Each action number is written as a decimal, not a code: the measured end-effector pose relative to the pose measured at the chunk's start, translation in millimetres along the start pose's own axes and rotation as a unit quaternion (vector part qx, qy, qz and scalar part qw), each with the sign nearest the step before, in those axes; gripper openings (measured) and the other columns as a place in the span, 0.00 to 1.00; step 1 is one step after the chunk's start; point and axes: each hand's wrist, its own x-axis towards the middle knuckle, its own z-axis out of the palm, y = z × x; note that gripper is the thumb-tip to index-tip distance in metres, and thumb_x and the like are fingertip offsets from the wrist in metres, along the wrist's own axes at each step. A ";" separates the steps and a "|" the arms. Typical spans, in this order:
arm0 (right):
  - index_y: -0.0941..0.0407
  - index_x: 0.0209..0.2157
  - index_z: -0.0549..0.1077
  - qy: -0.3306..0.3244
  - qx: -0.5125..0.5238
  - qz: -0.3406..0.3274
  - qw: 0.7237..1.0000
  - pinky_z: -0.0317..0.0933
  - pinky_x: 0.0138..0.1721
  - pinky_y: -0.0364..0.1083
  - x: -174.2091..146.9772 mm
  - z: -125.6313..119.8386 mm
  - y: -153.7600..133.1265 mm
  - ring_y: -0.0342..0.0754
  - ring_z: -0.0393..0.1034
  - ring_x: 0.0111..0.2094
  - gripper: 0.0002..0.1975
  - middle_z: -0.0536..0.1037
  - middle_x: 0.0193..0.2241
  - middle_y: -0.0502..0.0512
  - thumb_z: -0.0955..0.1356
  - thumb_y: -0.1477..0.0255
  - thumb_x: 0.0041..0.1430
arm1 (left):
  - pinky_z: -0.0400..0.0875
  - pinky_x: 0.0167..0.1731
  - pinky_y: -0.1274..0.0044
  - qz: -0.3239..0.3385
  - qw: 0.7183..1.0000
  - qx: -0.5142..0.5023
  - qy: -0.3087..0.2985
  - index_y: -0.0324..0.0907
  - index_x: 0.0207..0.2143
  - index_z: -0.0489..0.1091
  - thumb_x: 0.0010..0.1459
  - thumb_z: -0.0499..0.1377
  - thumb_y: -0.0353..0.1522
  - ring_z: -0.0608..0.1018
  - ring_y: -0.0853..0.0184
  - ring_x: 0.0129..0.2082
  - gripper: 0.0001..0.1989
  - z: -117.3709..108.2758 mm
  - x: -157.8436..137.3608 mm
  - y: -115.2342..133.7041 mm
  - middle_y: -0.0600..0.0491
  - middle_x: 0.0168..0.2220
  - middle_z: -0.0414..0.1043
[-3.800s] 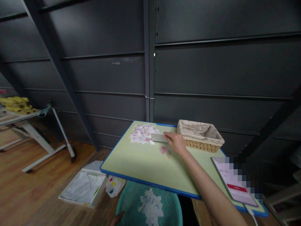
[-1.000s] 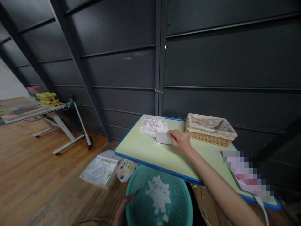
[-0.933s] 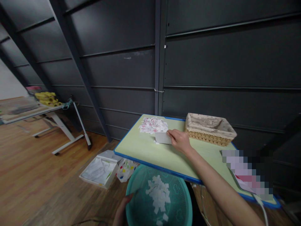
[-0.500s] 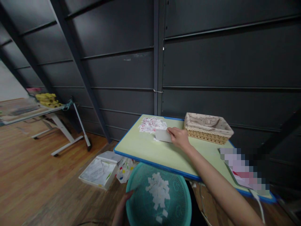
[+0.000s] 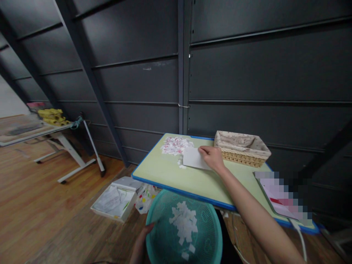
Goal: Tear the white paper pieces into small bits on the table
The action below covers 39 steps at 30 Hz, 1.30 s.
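My right hand (image 5: 213, 157) is closed on the edge of a stiff white card (image 5: 194, 158), held over the pale green tabletop (image 5: 154, 168). Just left of the card, a few white paper scraps (image 5: 180, 163) lie on the table. Behind them spreads a pile of paper scraps (image 5: 176, 145) with reddish marks. Below the table edge, my left hand (image 5: 147, 231) grips the left rim of a teal plastic basket (image 5: 162, 209). White paper pieces (image 5: 184, 223) lie inside this basket.
A cloth-lined woven basket (image 5: 242, 156) stands at the table's back right. A tablet-like device (image 5: 277, 198), partly blurred out, lies at the right end with a white cable. On the floor at left are an open white box (image 5: 115, 201) and a dotted plastic bag (image 5: 144, 198).
The card has tilted to show more of its face and shifted slightly right, uncovering small scraps on its left. My left hand still holds the teal basket.
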 end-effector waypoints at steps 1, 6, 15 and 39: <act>0.54 0.25 0.79 -0.006 -0.007 0.002 1.000 0.54 0.27 0.44 -0.3 0.9 0.1 0.49 0.73 0.26 0.16 0.81 0.26 0.54 0.62 0.69 0.58 | 0.69 0.49 0.62 -0.009 1.000 0.000 0.001 0.27 0.63 0.50 0.52 0.62 0.36 0.80 0.49 0.44 0.41 -0.6 0.8 -0.2 0.42 0.37 0.83; 0.54 0.25 0.79 -0.037 -0.024 0.008 0.999 0.53 0.27 0.44 -1.7 3.7 -1.7 0.49 0.72 0.26 0.16 0.81 0.25 0.54 0.61 0.70 0.58 | 0.68 0.50 0.62 0.030 1.000 0.006 0.001 0.31 0.64 0.49 0.52 0.62 0.35 0.80 0.49 0.44 0.41 -0.1 2.1 -4.1 0.45 0.39 0.83; 0.56 0.27 0.79 -0.082 -0.080 0.033 0.993 0.51 0.29 0.44 1.7 -6.2 -3.3 0.49 0.73 0.29 0.16 0.81 0.28 0.57 0.61 0.71 0.59 | 0.65 0.53 0.62 0.058 0.997 0.039 0.010 0.27 0.61 0.55 0.53 0.61 0.35 0.80 0.50 0.43 0.36 4.4 -3.5 -4.4 0.45 0.33 0.83; 0.59 0.27 0.82 -0.046 0.060 0.108 0.991 0.61 0.33 0.46 13.0 -22.9 16.9 0.54 0.74 0.31 0.14 0.82 0.29 0.60 0.65 0.70 0.51 | 0.68 0.49 0.62 0.029 0.999 -0.015 -0.010 0.28 0.63 0.48 0.54 0.61 0.33 0.82 0.51 0.39 0.39 -3.0 7.8 -1.3 0.47 0.29 0.83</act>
